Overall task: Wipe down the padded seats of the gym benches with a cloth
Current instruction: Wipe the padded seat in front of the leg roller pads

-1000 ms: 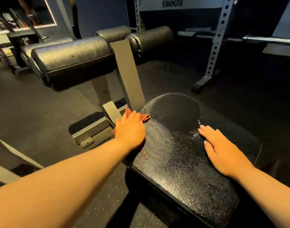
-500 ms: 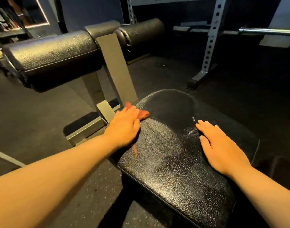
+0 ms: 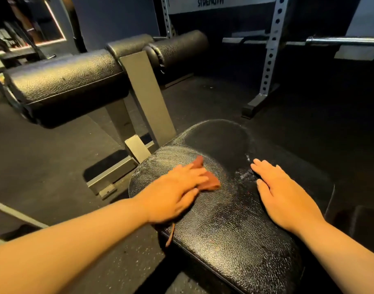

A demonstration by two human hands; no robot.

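Note:
A black padded bench seat (image 3: 230, 234) fills the lower middle of the head view, its grained surface showing wet streaks. My left hand (image 3: 175, 189) lies flat on a reddish-brown cloth (image 3: 211, 181) and presses it onto the seat's left half; cloth corners stick out past the fingertips, and a strip hangs off the seat edge below the wrist. My right hand (image 3: 285, 194) rests flat on the seat's right side, fingers straight, holding nothing.
A black padded roller (image 3: 65, 81) sits on a grey steel post (image 3: 148, 96) to the left, with two more rollers (image 3: 177, 47) behind. A perforated rack upright (image 3: 268, 58) and a barbell (image 3: 343, 41) stand at the back right. Dark rubber floor surrounds the bench.
My left hand has slid the cloth from the seat's far left edge toward its middle. The right hand has stayed in place. The view has shifted slightly.

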